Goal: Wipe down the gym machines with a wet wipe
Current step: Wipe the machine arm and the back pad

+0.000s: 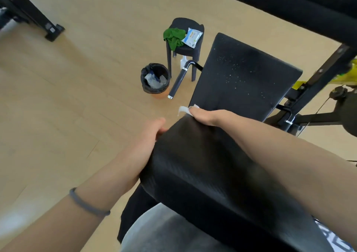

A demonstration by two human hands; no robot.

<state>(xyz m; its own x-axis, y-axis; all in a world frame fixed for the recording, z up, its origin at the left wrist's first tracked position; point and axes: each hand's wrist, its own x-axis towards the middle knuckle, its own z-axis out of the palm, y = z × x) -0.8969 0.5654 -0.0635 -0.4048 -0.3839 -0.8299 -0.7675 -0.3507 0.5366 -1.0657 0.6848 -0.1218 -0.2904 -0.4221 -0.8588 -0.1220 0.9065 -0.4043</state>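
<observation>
Nearest: black pad (202, 165), gripped along its left edge by left hand (146, 145), fingers curled round the side, grey band (87, 203) on the wrist. Right hand (206, 116) on the pad's far end, pinching a white wipe (183, 110) against it. Beyond, seat (245, 78) speckled with pale spots. On the floor (77, 78): lined bin (155, 80), stool (183, 39) carrying green cloth (173, 36) and wipe pack (192, 37). Black handle (178, 82) beside the bin.

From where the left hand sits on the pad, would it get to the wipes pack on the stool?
Probably not without stepping closer. The left hand grips the pad; the wipes pack lies far off on the stool, though only open floor lies between.
</observation>
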